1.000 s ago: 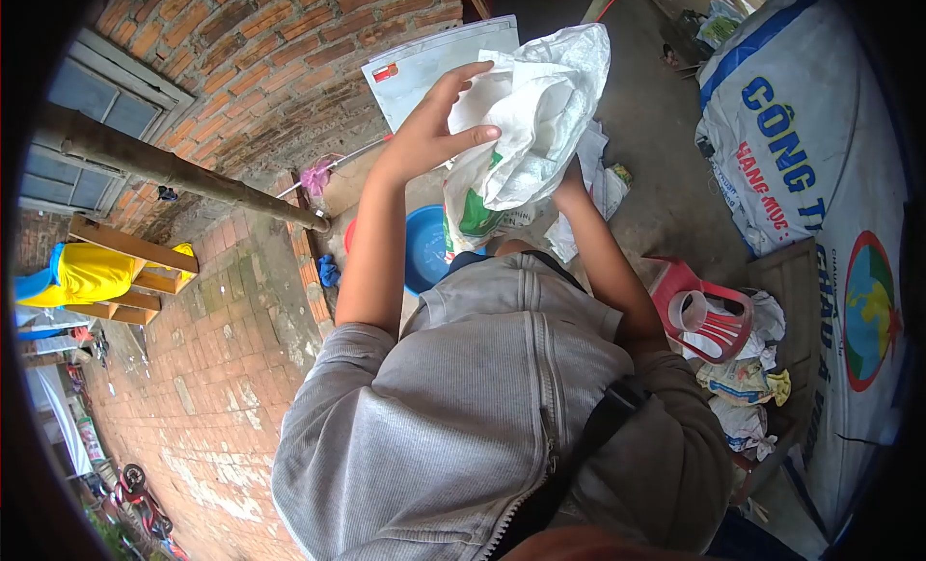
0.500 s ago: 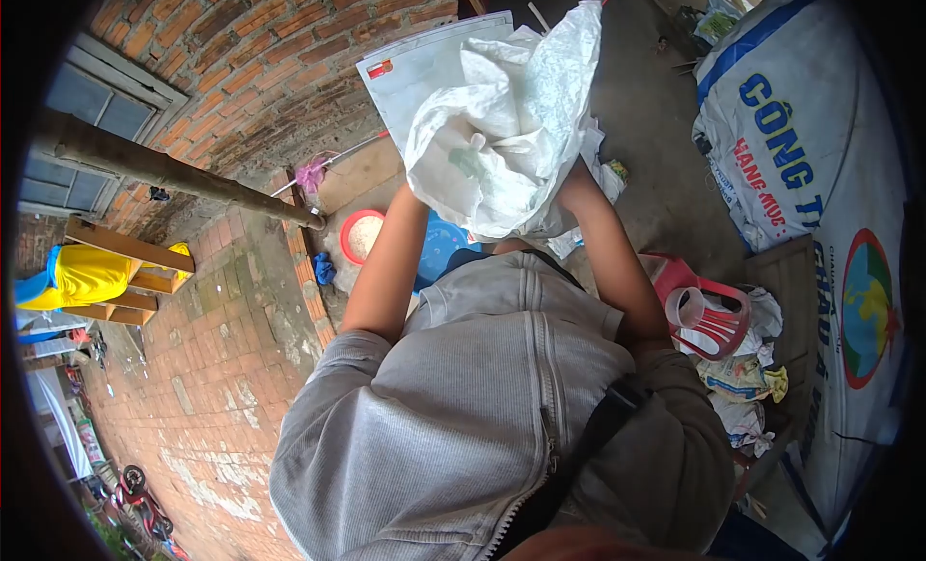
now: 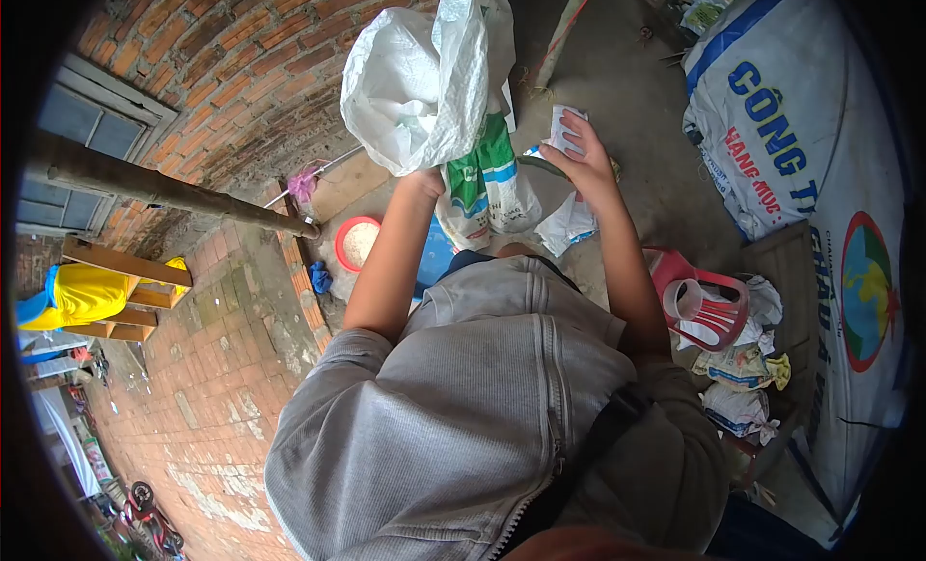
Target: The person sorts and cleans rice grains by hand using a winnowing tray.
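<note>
My left hand (image 3: 422, 182) is raised and shut on a crumpled white woven sack (image 3: 424, 74) with green and blue print; most of the hand is hidden under the cloth. The sack bunches above the wrist and its printed end (image 3: 487, 180) hangs down in front of me. My right hand (image 3: 579, 156) is off the sack, fingers spread, right beside its hanging end and over white scraps (image 3: 567, 223) on the ground. Whether it touches the small white piece (image 3: 564, 127) above it I cannot tell.
A brick wall (image 3: 260, 69) and a wooden pole (image 3: 164, 185) stand at left. A red bowl of white grain (image 3: 357, 241) and a blue basin (image 3: 429, 262) lie ahead. A red plastic jug (image 3: 704, 305), crumpled bags and a large printed sack (image 3: 810, 175) fill the right.
The sack has been lifted up and to the left by my left hand. My right hand has let go of it and now hovers open beside it.
</note>
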A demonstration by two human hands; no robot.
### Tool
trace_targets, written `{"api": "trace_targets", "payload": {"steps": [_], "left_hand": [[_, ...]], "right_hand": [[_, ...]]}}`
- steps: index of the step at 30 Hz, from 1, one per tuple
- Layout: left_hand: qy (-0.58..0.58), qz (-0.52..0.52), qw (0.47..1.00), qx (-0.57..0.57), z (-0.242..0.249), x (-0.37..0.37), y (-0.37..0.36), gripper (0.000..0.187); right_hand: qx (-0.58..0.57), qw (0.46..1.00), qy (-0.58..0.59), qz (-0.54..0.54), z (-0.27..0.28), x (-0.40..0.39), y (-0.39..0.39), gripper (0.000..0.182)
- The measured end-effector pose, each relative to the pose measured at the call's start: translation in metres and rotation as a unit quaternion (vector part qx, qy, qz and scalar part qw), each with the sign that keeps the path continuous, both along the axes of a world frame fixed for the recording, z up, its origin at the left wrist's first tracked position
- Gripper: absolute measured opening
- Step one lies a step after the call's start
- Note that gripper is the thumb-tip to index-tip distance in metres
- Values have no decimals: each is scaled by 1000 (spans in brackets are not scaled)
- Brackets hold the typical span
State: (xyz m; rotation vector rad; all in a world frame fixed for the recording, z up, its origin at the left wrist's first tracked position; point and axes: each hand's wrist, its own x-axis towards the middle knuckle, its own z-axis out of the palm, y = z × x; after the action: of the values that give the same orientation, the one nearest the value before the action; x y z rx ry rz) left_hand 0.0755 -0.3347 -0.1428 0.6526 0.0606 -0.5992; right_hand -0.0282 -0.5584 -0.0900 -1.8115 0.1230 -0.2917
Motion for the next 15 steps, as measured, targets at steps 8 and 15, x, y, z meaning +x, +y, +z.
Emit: {"api": "trace_targets", "payload": {"steps": [8, 15], "left_hand": [[33, -33, 987, -157, 11, -23, -30, 37], [-132, -78, 983, -106, -29, -21, -33, 41]], "right_hand": [[179, 945, 83, 260, -11, -2, 17, 115], [-5, 964, 82, 253, -15, 9, 14, 106]]}}
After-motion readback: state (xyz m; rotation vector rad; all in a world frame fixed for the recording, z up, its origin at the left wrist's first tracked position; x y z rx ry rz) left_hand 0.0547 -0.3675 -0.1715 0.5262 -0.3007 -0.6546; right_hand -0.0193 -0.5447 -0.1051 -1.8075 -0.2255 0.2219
